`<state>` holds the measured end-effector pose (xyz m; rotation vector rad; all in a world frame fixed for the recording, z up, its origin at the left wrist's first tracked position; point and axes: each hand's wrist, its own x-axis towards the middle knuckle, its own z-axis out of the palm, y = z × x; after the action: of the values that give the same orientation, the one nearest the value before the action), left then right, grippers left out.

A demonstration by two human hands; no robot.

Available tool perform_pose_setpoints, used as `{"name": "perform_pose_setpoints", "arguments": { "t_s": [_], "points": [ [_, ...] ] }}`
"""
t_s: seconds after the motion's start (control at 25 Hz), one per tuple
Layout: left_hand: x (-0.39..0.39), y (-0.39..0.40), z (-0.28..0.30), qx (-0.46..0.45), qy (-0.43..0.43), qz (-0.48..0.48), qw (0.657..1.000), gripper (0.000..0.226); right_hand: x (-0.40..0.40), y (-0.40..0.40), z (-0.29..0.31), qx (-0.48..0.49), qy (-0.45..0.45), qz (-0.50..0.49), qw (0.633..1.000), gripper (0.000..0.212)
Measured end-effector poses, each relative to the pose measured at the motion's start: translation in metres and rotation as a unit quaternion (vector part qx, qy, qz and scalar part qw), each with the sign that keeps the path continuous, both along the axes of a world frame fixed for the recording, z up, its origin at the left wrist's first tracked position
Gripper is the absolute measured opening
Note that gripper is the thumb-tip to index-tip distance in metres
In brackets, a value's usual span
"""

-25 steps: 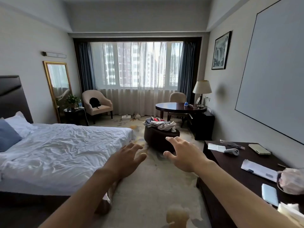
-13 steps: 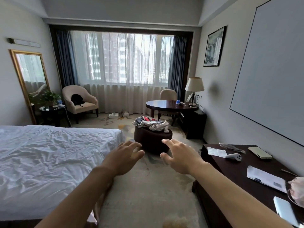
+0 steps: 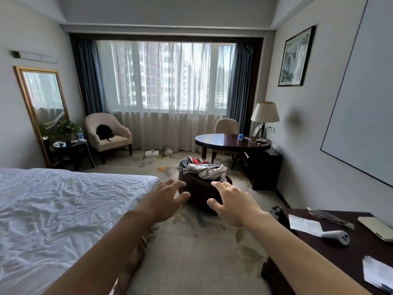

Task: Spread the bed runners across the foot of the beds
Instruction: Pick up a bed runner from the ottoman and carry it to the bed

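A bed with a rumpled white cover (image 3: 63,209) fills the left side; its foot end carries no runner. Past the foot of the bed a dark round ottoman (image 3: 197,192) bears a crumpled pile of grey, white and red fabric (image 3: 202,168). My left hand (image 3: 163,201) and my right hand (image 3: 231,204) are stretched forward over the carpet, fingers spread, holding nothing. Both hover just short of the ottoman, apart from it and from the pile.
A dark desk (image 3: 344,248) with papers, a phone and a white controller runs along the right wall. Farther back stand a round table (image 3: 231,142) with a lamp, an armchair (image 3: 108,135), a side table with a plant (image 3: 68,143) and a mirror. Carpet lies between bed and desk.
The view has moved forward toward the window and ottoman; the headboard and pillows have left the frame. Both hands stay outstretched and now overlap the ottoman's front.
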<state>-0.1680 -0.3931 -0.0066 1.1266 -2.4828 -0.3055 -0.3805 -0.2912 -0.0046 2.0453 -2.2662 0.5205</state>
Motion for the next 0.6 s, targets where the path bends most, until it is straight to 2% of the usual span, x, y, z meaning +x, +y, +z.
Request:
{"name": "perform_pose_setpoints", "arguments": {
  "t_s": [0.32, 0.6],
  "points": [
    [-0.064, -0.128, -0.01, 0.004, -0.011, 0.0, 1.0, 0.051, -0.065, -0.127, -0.011, 0.008, 0.002, 0.005, 1.0, 0.066],
    [-0.121, -0.288, -0.02, -0.001, -0.015, -0.024, 1.0, 0.053, -0.112, -0.27, -0.014, 0.006, 0.012, -0.01, 1.0, 0.062]
  ]
}}
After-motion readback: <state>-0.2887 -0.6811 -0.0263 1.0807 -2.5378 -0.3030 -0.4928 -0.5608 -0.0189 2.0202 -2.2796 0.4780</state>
